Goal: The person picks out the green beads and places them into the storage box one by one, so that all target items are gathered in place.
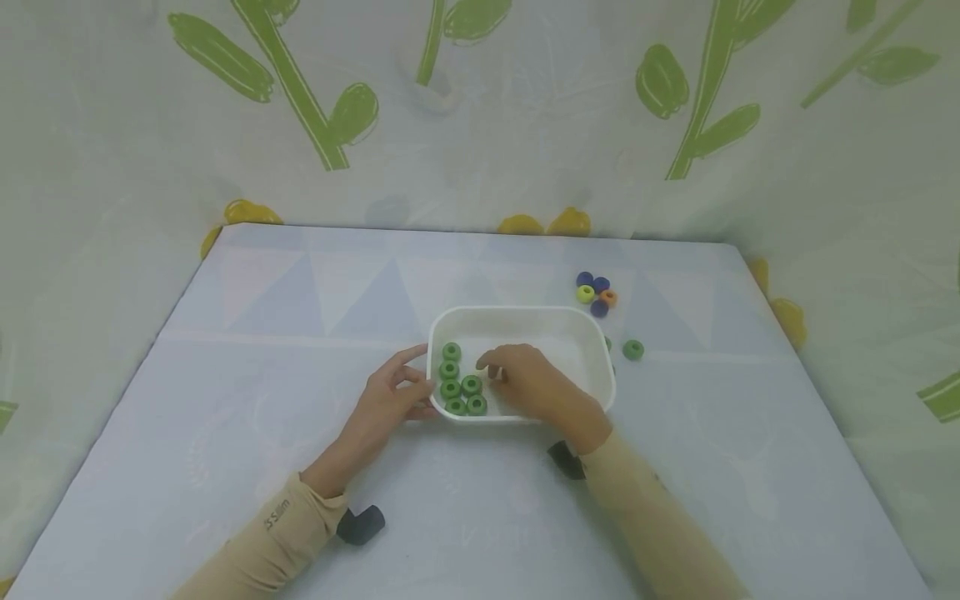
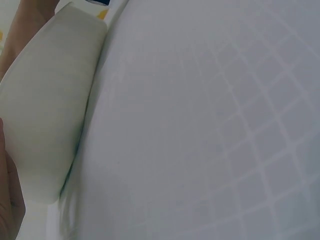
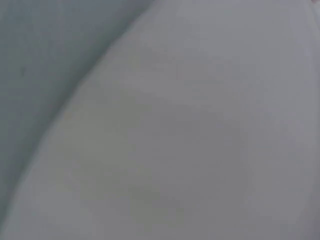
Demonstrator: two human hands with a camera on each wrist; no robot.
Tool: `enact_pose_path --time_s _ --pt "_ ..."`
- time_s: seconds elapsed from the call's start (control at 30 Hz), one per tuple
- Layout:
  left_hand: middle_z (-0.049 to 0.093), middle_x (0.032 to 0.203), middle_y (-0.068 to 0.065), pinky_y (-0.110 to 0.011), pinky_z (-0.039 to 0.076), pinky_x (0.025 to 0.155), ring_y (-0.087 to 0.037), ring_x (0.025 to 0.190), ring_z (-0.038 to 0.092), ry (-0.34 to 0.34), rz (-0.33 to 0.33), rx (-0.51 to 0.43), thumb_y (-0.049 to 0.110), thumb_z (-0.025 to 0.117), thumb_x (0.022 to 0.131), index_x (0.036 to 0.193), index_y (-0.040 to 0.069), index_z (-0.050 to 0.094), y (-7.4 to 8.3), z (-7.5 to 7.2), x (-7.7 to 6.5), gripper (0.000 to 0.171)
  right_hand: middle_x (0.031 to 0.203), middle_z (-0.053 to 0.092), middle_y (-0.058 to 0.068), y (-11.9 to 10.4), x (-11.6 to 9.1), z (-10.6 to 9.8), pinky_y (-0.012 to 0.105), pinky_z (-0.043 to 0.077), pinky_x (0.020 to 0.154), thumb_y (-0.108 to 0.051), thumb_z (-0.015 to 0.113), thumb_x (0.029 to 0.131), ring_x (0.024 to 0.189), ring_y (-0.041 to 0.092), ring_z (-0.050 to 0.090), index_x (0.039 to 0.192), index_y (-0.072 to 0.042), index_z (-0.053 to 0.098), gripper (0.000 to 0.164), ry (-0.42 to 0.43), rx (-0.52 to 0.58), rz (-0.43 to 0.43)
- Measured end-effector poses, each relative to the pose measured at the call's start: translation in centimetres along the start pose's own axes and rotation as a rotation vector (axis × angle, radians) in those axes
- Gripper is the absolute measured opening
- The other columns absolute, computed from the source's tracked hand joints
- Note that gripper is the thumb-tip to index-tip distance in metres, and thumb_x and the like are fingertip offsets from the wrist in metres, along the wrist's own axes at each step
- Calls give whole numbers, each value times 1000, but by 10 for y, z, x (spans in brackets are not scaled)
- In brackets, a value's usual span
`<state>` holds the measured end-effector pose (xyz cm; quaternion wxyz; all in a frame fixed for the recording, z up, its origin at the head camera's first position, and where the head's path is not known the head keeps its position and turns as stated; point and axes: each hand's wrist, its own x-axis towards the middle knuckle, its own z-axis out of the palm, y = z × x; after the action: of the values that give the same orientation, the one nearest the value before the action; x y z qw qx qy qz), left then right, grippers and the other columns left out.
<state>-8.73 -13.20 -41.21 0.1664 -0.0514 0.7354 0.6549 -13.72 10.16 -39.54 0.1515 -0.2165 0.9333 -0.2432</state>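
Observation:
A white rectangular tray (image 1: 517,310) stands on the table, with several green ring-shaped beads (image 1: 450,389) gathered along its left side. My left hand (image 1: 386,396) touches the tray's left end, thumb by the rim and index finger extended; in the left wrist view its fingers (image 2: 10,200) lie against the outer wall (image 2: 55,100). Over the tray's middle, just right of the green beads, my right hand (image 1: 528,383) reaches in with loosely bent fingers. No bead shows between its thumb and index finger. In the right wrist view, the pale tray surface (image 3: 175,125) fills most of the frame.
Behind the tray's right end sit an orange bead (image 1: 608,297), a yellow bead (image 1: 585,293) and several dark blue beads (image 1: 599,307). A loose green bead (image 1: 633,349) lies right of the tray, others half hidden by its rim. A leaf-patterned curtain (image 1: 480,150) hangs behind the table.

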Motion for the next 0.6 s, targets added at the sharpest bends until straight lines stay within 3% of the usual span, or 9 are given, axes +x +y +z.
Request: enact_pose_path --time_s 0.1,0.23,0.4,0.5,0.6 --pt "57 107 -9 -32 66 83 -15 81 73 0 0 -4 12 59 95 154 16 38 0 0 0 62 104 72 1 10 -9 -17 31 58 85 -10 65 95 93 15 64 123 -14 69 29 88 21 -15" --pt "57 106 -9 -33 66 83 -16 80 72 5 0 -1 12 60 95 154 16 38 0 1 0 62 99 74 9 33 -29 -46 29 57 75 -7 68 93 85 19 67 118 -5 71 25 288 62 -76" --pt "57 105 -8 -33 66 83 -16 81 72 4 6 8 13 60 96 153 15 39 0 2 0 61 102 73 16 71 -61 -75 17 50 72 -8 68 94 88 27 66 119 -2 69 26 495 75 63" --pt "57 105 -8 -33 65 83 -16 81 72 4 8 8 13 60 96 153 16 39 -1 1 0 61 104 72 18 97 -75 -82 8 44 71 -10 68 94 91 29 66 119 -3 69 27 567 64 154" --pt "56 105 -8 -33 65 84 -16 81 72 5 9 4 13 60 96 153 16 39 -1 1 0 61 103 72 20 122 -83 -81 10 44 69 -9 69 92 90 32 66 118 -1 68 27 578 27 203"
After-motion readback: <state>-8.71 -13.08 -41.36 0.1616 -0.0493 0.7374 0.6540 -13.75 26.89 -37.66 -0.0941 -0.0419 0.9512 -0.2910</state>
